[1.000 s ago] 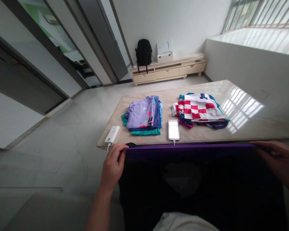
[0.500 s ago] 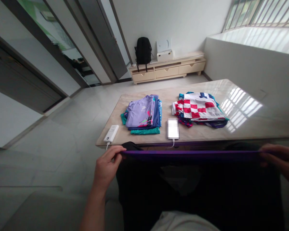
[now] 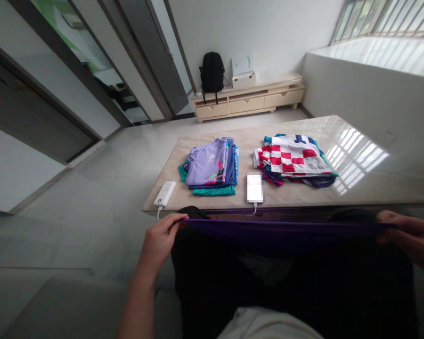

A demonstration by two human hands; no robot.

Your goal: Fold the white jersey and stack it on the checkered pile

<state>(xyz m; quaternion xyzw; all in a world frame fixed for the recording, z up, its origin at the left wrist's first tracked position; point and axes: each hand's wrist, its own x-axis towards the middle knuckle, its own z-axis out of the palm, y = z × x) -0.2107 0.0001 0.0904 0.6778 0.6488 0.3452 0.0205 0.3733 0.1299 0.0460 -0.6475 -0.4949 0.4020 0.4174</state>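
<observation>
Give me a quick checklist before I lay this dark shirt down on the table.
1. Left hand grips the shirt's left corner: ok.
2. Right hand grips the right corner: ok.
3. Purple top edge pulled straight between both hands: ok, only a slight sag in the middle.
4. Bare table strip at the near edge: not ok, the phone and power bank lie there.
5. Folded stack and checkered pile sit farther back, apart from the shirt: ok.
6. Lower half of the shirt free of twists: cannot tell, too dark.
</observation>
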